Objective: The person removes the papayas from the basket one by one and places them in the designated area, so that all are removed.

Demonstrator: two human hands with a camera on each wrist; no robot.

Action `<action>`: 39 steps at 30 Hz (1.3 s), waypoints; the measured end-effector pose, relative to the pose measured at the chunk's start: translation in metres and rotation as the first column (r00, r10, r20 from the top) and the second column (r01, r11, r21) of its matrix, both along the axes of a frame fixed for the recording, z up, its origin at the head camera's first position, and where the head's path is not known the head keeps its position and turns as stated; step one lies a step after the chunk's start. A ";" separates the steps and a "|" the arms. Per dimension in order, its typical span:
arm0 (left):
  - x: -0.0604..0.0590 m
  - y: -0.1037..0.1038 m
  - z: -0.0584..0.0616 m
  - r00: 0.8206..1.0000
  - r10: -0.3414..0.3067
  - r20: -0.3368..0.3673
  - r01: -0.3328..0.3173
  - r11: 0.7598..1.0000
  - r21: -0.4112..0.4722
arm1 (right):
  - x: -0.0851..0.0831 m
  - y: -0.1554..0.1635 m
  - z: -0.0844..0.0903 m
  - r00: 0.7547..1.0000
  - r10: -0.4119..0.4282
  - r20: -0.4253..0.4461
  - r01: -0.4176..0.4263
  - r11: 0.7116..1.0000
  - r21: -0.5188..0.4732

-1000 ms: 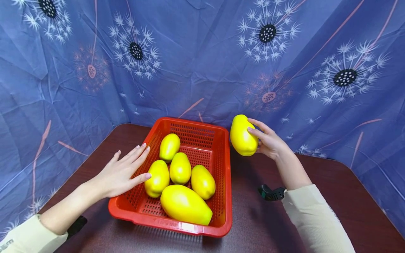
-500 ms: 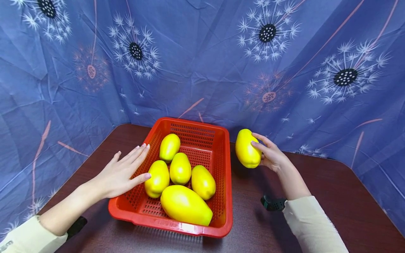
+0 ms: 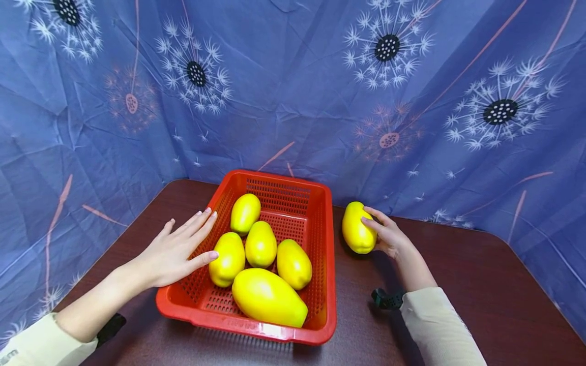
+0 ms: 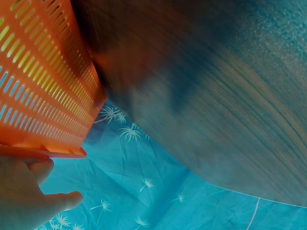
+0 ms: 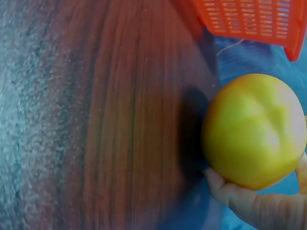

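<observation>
My right hand (image 3: 389,235) grips a yellow papaya (image 3: 358,229) just right of the basket, with thumb and fingers around its right side. The right wrist view shows this fruit's rounded, lobed end close over the tabletop, and its shadow beside it. My left hand (image 3: 176,254) lies with straight, spread fingers across the left rim of the red plastic basket (image 3: 316,333). Inside are several more papayas: a large one (image 3: 270,297) lies at the near side, and smaller ones such as the middle one (image 3: 261,245) sit behind it. Fingertips of the left hand show under the basket rim in the left wrist view.
The basket stands on a dark brown wooden table (image 3: 480,284). A blue curtain (image 3: 293,91) with dandelion prints hangs close behind the table and along its sides. Dark straps with devices (image 3: 386,300) sit at the wrists below the pale sleeves.
My right hand has lowered the papaya from above the table's back edge down close to the tabletop, to the right of the basket. The left hand and the basket have stayed in place.
</observation>
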State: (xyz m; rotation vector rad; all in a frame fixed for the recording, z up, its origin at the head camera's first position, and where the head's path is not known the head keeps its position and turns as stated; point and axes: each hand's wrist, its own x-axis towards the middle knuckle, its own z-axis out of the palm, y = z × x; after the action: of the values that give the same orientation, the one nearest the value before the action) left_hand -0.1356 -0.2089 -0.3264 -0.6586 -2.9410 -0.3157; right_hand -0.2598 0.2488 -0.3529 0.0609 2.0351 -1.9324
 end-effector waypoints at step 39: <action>0.001 0.000 0.000 1.000 0.000 0.004 0.000 1.000 -0.001 | -0.021 -0.011 -0.007 0.993 -0.118 0.017 0.118 0.993 -0.010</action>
State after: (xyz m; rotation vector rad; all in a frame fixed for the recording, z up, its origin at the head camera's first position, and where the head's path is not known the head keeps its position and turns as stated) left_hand -0.1351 -0.2091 -0.3264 -0.6595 -2.9449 -0.3158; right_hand -0.2806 0.2377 -0.3600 0.1982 2.0521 -2.0062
